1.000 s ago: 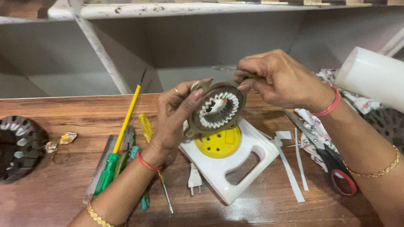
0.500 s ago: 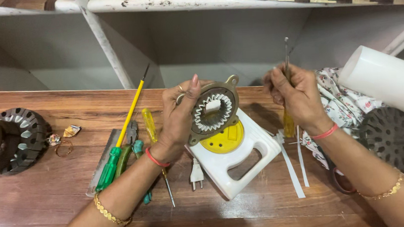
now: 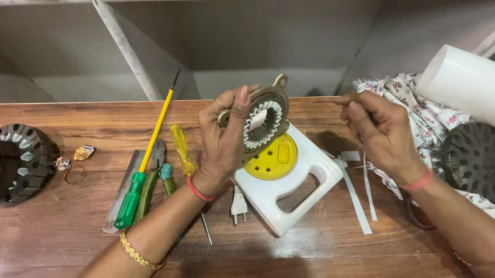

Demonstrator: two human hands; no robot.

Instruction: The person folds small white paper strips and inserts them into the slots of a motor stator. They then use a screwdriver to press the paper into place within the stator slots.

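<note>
My left hand holds a round slotted metal stator ring upright above the white extension board with a yellow socket face. A white strip sits in the ring's middle. My right hand is to the right of the ring, apart from it, fingers closed around a thin tool with a small brownish tip showing at the thumb. Its shaft is hidden in the hand. White paper strips lie on the wooden table below my right hand.
A yellow-and-green screwdriver, a small yellow screwdriver, pliers and a metal file lie left of centre. A dark motor part sits far left. A floral cloth, white roll and dark fan rotor are at right.
My right hand has pulled away from the ring to the right and lowered the thin tool it was holding upright. My left hand keeps holding the ring, tilted slightly.
</note>
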